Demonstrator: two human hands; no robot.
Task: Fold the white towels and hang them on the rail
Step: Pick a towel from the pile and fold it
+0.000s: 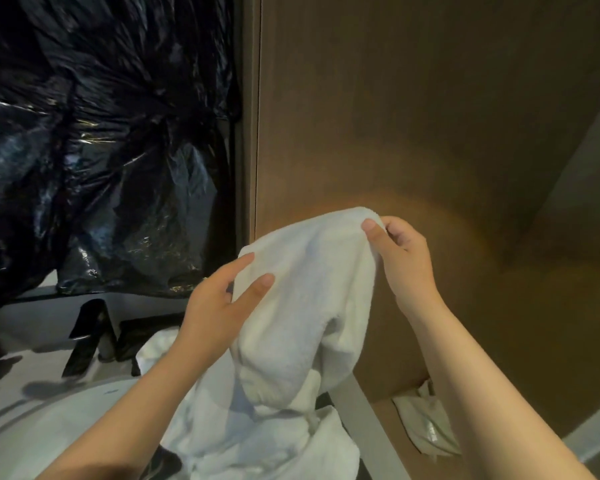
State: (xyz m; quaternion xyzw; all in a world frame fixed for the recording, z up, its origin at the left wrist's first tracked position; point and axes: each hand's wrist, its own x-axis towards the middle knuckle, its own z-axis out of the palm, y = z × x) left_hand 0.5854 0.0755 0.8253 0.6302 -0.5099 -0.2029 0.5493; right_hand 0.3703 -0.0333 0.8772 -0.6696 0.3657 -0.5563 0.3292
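Observation:
A white towel (305, 299) hangs bunched in the air between my hands, in front of a brown wooden panel. My right hand (402, 261) pinches its top edge between thumb and fingers. My left hand (219, 306) holds the towel's left side, thumb on the front of the cloth and fingers spread along its edge. More white towel cloth (257, 441) lies heaped below, on the white counter. No rail is in view.
Crumpled black plastic sheeting (101, 150) covers the area at the left. A white counter or basin (32, 403) lies at the lower left with dark objects (94, 337) on it. The brown panel (413, 116) fills the right. A crumpled pale item (426, 424) lies at the lower right.

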